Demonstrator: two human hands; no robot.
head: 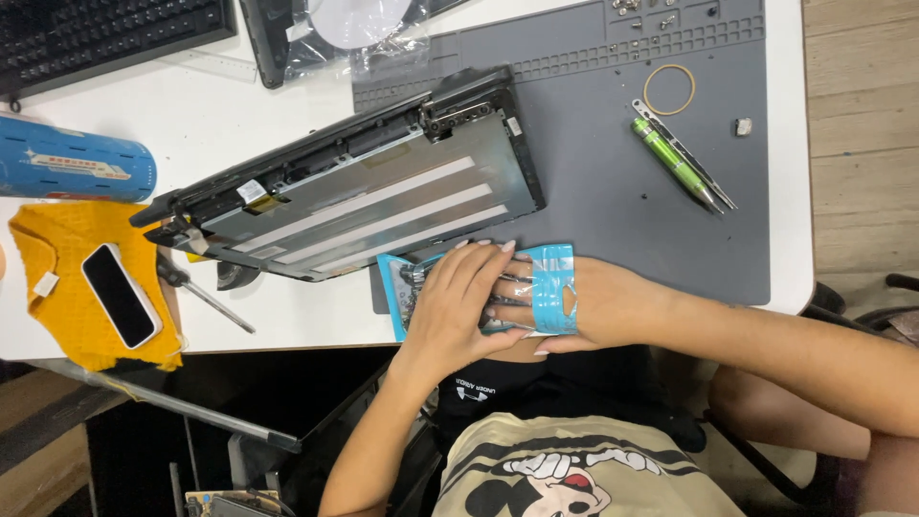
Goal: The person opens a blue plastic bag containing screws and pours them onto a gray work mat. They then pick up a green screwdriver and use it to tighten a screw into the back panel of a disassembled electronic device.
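Both hands meet at the near edge of the white table on a small blue and clear plastic packet. The right hand comes in from the right and lies partly under and inside the packet's right end, its fingers visible through the clear film, grasping it. The left hand lies flat on top of the packet's left half, fingers spread and pressing down rather than clenched.

The packet is a flat, crinkled pouch: bright blue bands at the right end and along the left edge, with a transparent middle through which a row of thin metal pieces shows. Its blue right end has a hang hole. It lies across the near left corner of a grey work mat.

Just beyond the hands, an opened laptop lies tilted, its silver inner panel with pale strips facing up. A black-handled screwdriver lies at its near left corner. Farther right on the mat are a green pen-shaped driver, tweezers beside it, and a rubber band. At the left, a phone rests on a yellow cloth, with a blue cylinder behind it and a black keyboard at the far left.
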